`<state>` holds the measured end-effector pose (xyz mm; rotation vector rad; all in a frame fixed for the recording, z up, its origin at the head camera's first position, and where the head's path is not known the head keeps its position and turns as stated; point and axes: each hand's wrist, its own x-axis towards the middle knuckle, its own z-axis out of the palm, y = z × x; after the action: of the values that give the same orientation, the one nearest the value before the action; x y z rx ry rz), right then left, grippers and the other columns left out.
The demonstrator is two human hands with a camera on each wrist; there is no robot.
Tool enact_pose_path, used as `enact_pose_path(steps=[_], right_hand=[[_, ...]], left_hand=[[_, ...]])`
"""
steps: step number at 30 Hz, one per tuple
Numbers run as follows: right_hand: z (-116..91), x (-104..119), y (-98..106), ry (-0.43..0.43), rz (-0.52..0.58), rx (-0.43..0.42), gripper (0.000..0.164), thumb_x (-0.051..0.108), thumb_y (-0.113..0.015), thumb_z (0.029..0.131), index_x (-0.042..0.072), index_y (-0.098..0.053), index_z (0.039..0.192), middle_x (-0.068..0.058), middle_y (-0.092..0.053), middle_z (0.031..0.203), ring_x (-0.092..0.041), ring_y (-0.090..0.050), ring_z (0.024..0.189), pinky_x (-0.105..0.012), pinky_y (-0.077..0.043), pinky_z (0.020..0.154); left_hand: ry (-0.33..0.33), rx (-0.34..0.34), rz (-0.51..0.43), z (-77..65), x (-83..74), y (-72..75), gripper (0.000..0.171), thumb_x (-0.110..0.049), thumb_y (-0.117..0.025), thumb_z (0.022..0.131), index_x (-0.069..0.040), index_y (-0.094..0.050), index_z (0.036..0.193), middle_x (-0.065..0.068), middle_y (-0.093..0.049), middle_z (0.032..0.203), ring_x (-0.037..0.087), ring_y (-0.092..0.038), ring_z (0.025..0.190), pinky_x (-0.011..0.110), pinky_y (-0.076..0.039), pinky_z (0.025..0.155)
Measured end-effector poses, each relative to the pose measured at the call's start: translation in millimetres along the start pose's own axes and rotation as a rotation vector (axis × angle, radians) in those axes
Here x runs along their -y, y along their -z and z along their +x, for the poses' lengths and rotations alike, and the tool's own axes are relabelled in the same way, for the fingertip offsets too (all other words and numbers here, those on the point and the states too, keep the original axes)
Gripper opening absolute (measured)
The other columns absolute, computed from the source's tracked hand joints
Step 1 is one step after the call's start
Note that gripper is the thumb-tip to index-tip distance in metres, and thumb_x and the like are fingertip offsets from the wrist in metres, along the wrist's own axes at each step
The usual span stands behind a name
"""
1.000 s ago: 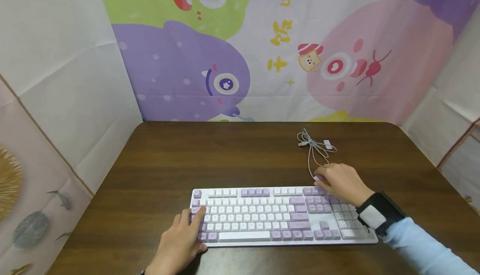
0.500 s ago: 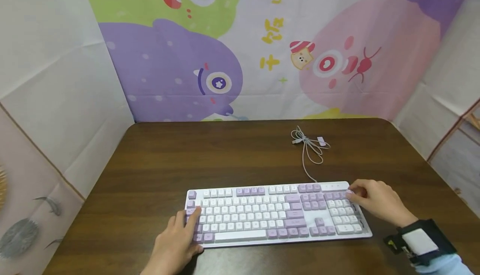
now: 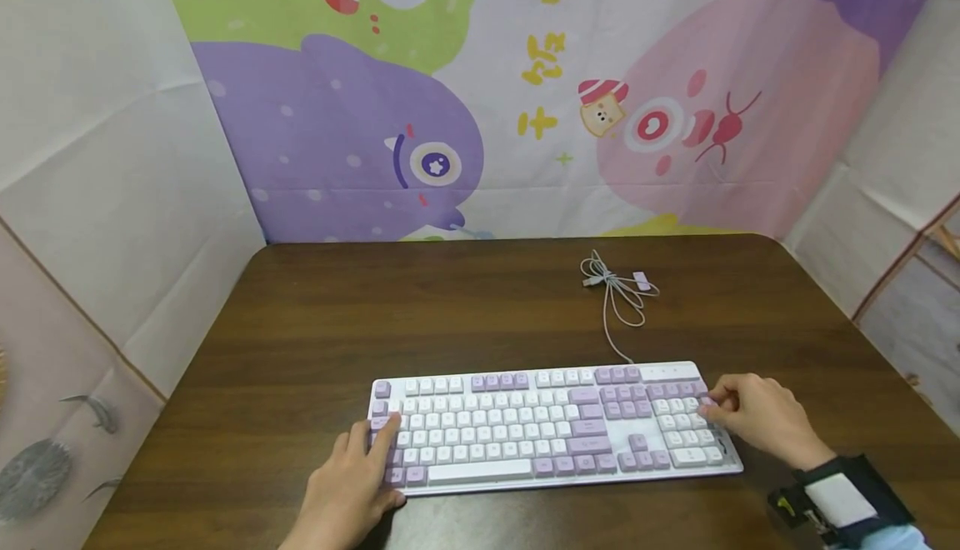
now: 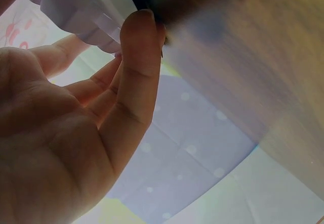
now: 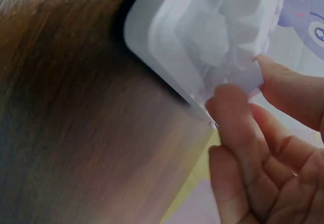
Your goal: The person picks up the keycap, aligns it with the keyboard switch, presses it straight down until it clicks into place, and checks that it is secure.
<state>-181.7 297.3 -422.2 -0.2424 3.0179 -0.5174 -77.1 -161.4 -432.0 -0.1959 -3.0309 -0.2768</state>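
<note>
A white and lilac keyboard (image 3: 495, 433) lies on the brown table. My left hand (image 3: 345, 483) holds its left end, the index fingertip over the keys and the thumb at the front edge. In the left wrist view, one finger of the left hand (image 4: 66, 133) reaches up to the keyboard's edge. At the right end, my right hand (image 3: 768, 418) pinches a lilac keycap (image 5: 247, 78) between thumb and index finger, right over the number pad's right column. Below it in that column, a dark gap shows where the keyboard's base is bare.
A thin pale cable (image 3: 617, 317) runs from the keyboard's back edge to a tied bundle with a USB plug (image 3: 592, 281) and a small tag (image 3: 641, 281). A cartoon-printed cloth (image 3: 525, 200) hangs behind the wooden table (image 3: 390, 300), with pale cloths at both sides.
My right hand has moved from behind the keyboard's top right to the number pad's right side, then slightly nearer the front. My left hand stays in place. The head view has shifted slightly.
</note>
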Motion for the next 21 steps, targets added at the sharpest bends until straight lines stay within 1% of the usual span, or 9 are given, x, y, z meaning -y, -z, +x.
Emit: enact_pose_path(steps=[3, 8, 10, 12, 14, 17, 21], right_hand=[[1.7, -0.9, 0.2, -0.017, 0.021, 0.01, 0.018, 0.025, -0.072, 0.076, 0.007, -0.068, 0.08, 0.002, -0.053, 0.063, -0.013, -0.043, 0.057, -0.026, -0.029, 0.048], [5.7, -5.9, 2.8, -0.05, 0.124, 0.081, 0.017, 0.018, -0.07, 0.079, 0.002, -0.068, 0.084, 0.0, -0.056, 0.065, -0.012, -0.051, 0.057, -0.025, -0.033, 0.048], [6.2, -6.7, 3.1, -0.066, 0.143, 0.096, 0.017, 0.017, -0.07, 0.079, 0.001, -0.068, 0.085, -0.001, -0.056, 0.065, -0.013, -0.052, 0.057, -0.025, -0.034, 0.048], [6.1, -5.8, 3.0, -0.083, 0.123, 0.097, 0.018, 0.02, -0.071, 0.079, 0.003, -0.068, 0.084, 0.0, -0.056, 0.064, -0.013, -0.052, 0.057, -0.026, -0.033, 0.049], [5.2, -3.4, 2.0, -0.082, 0.075, 0.077, 0.019, 0.024, -0.072, 0.078, 0.006, -0.067, 0.082, 0.0, -0.054, 0.064, -0.013, -0.049, 0.058, -0.027, -0.031, 0.049], [2.5, 1.6, -1.0, -0.065, -0.008, 0.017, 0.021, 0.028, -0.073, 0.075, 0.009, -0.066, 0.077, 0.001, -0.054, 0.063, -0.014, -0.046, 0.057, -0.028, -0.03, 0.048], [-2.7, 7.7, -5.6, -0.054, -0.081, -0.063, 0.021, 0.026, -0.073, 0.075, 0.007, -0.064, 0.078, 0.0, -0.057, 0.063, -0.016, -0.044, 0.055, -0.028, -0.03, 0.046]], left_hand=[[0.001, -0.002, -0.003, 0.2, -0.3, 0.3, 0.084, -0.032, -0.084, 0.059, -0.012, -0.049, 0.132, 0.018, -0.052, 0.112, 0.031, -0.054, 0.097, 0.042, -0.05, 0.055], [0.005, 0.003, -0.007, 1.1, -1.1, 0.7, 0.083, -0.031, -0.084, 0.059, -0.012, -0.049, 0.132, 0.019, -0.052, 0.113, 0.031, -0.054, 0.099, 0.043, -0.05, 0.056], [0.008, 0.005, -0.009, 1.4, -1.3, 0.5, 0.083, -0.031, -0.084, 0.059, -0.012, -0.049, 0.132, 0.019, -0.052, 0.113, 0.032, -0.054, 0.099, 0.043, -0.05, 0.056], [0.003, 0.001, -0.008, 1.0, -1.2, 0.7, 0.083, -0.031, -0.084, 0.059, -0.012, -0.049, 0.132, 0.019, -0.052, 0.113, 0.032, -0.054, 0.099, 0.043, -0.05, 0.056], [-0.001, -0.002, -0.004, 0.9, -1.0, 0.4, 0.083, -0.031, -0.084, 0.059, -0.012, -0.049, 0.132, 0.019, -0.052, 0.112, 0.032, -0.055, 0.099, 0.043, -0.05, 0.056], [-0.006, -0.009, -0.001, 0.3, -0.5, -0.1, 0.083, -0.031, -0.084, 0.059, -0.012, -0.049, 0.131, 0.019, -0.053, 0.111, 0.031, -0.055, 0.097, 0.042, -0.05, 0.055], [-0.007, -0.012, -0.001, -0.1, 0.0, -0.6, 0.083, -0.032, -0.085, 0.058, -0.012, -0.049, 0.131, 0.018, -0.053, 0.111, 0.03, -0.054, 0.096, 0.042, -0.05, 0.055]])
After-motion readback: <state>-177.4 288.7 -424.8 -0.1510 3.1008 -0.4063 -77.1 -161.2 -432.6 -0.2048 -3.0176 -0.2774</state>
